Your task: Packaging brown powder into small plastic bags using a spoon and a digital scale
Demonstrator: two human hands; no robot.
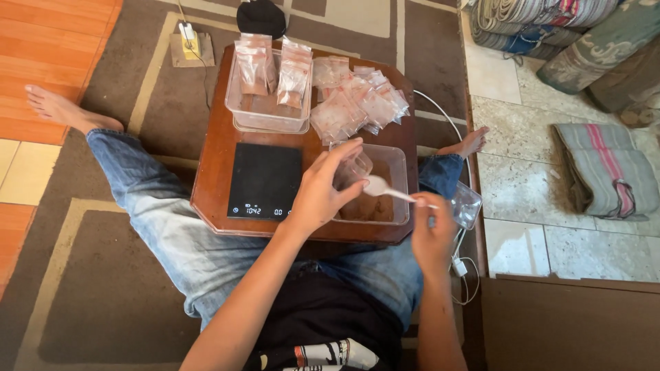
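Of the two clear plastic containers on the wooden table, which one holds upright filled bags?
The far clear plastic container, behind the black scale; the near container, by both hands, holds brown powder.

A small clear plastic bag is held upright with its mouth open, pinched between the fingers of the left hand over the near clear plastic container. A white plastic spoon lies nearly level, its bowl at the bag's mouth and its handle running right into the right hand. The container sits on the right of the low wooden table and holds brown powder along its bottom.
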